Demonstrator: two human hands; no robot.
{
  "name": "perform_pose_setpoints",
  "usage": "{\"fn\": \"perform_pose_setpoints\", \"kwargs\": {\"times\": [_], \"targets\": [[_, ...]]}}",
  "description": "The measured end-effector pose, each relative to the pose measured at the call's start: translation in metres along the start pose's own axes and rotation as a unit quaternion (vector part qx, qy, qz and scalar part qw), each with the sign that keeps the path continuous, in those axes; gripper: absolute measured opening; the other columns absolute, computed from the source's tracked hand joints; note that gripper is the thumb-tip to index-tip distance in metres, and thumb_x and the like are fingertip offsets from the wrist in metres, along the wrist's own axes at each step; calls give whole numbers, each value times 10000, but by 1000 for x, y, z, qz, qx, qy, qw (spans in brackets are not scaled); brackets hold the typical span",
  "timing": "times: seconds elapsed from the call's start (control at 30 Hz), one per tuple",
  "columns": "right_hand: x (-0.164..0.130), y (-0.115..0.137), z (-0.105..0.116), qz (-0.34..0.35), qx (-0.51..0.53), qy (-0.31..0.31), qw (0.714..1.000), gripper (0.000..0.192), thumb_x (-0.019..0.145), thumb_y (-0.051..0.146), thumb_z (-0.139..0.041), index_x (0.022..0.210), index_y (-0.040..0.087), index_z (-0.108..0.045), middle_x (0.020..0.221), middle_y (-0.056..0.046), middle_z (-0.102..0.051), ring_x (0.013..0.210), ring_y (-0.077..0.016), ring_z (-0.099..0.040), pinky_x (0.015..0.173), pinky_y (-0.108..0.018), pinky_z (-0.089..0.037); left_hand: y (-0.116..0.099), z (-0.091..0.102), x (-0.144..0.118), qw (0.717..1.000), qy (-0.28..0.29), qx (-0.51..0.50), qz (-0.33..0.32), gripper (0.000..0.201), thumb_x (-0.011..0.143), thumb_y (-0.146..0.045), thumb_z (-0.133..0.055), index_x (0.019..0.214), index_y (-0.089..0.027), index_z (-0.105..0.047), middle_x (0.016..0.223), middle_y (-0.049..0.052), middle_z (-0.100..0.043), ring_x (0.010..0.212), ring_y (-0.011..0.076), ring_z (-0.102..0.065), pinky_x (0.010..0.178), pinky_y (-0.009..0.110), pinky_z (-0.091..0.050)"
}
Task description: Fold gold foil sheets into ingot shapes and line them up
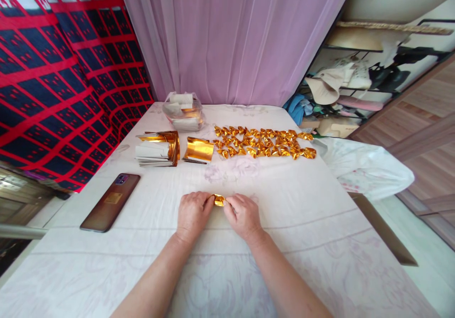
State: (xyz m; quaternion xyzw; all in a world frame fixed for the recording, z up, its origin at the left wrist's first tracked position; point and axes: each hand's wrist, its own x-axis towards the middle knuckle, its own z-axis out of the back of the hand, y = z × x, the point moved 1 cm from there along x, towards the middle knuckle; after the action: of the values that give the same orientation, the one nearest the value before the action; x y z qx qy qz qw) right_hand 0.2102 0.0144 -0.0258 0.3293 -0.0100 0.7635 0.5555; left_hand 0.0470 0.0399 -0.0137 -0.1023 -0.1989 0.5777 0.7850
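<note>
Between my two hands is a small piece of folded gold foil paper (219,200), shiny side showing. My left hand (194,213) pinches its left end, and my right hand (244,215) grips the right end with curled fingers. Both hands are low over the middle of the cloth-covered table (227,247). Beyond them lies a slightly curled stack of gold foil sheets (199,150). To its right, rows of folded gold foil pieces (265,142) are laid out. The fingertips partly hide the ends of the held piece.
A larger stack of foil-backed paper (152,154) stands at the left, with a clear plastic bag (183,112) of more paper behind it. A phone (112,202) lies face down at the left edge. A white plastic bag (373,166) hangs beyond the right edge. A purple curtain (234,38) closes the back.
</note>
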Motion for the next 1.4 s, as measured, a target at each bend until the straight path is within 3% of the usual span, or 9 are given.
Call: {"fn": "perform_pose_setpoints", "kwargs": {"times": [0.43,0.67,1.4], "targets": [[1,-4,-3,-52,43,0,998,298,931,225,-422,675,212,-573,625,-11,-596,628,-136,-548,633,-251,-341,-4,0,-2,1000,8,-12,-8,189,918,-264,-540,834,-211,-700,808,33,-734,804,218,-663,744,335,-407],[1,-1,-2,6,35,13,999,320,943,203,-393,657,207,-536,621,-13,-568,624,-137,-526,628,-262,-317,-1,-1,0,1000,4,-22,-6,181,911,-254,-553,812,-211,-699,791,23,-733,789,216,-668,730,335,-411],[1,5,0,31,31,14,999,311,913,175,-396,620,209,-495,595,-5,-544,600,-133,-491,612,-281,-289,-1,1,-1,998,-9,-55,22,210,895,-248,-534,739,-195,-665,736,27,-708,746,200,-651,708,311,-399]]}}
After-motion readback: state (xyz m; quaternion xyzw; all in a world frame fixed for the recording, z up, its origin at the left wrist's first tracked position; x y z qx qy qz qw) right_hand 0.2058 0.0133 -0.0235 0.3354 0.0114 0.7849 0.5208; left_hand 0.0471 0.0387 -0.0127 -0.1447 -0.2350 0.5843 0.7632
